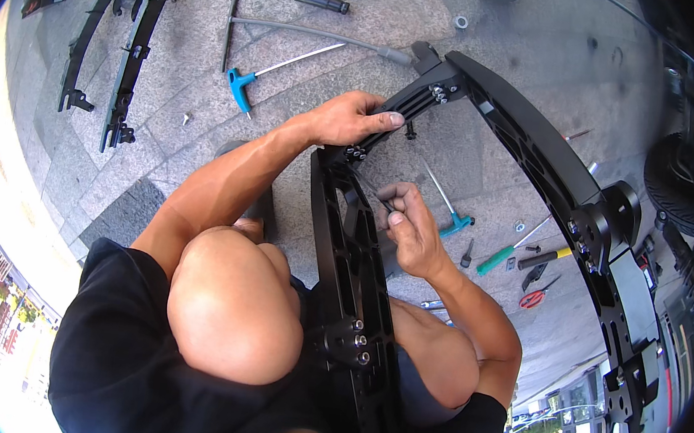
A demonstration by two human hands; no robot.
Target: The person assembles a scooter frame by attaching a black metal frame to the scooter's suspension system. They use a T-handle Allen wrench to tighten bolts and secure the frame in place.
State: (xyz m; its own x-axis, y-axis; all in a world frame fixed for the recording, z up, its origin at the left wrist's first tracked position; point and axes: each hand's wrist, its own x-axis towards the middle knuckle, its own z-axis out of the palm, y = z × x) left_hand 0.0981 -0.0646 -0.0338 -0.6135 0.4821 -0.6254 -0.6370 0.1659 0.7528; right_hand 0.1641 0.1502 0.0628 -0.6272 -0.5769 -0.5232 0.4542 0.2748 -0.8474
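A large black metal frame (pixel 353 242) with bolted joints and cut-out side rails stands propped between my knees and arches away to the right. My left hand (pixel 351 121) is closed around its short crossbar (pixel 421 93), thumb lying on top. Just inside the near rail, my right hand (pixel 413 230) pinches a thin dark rod (pixel 378 199) whose far end points at the bolted corner (pixel 355 153). The rod's kind is too small to tell. Below the crossbar a dark bolt (pixel 410 130) sticks out.
On the paving lie a blue T-handle hex key (pixel 240 87), a second T-handle tool (pixel 456 224), a green-handled screwdriver (pixel 494 261), red-handled scissors (pixel 533 299) and a black tube (pixel 322 1). Another black frame (pixel 131 59) is at far left. A tyre (pixel 673 183) stands right.
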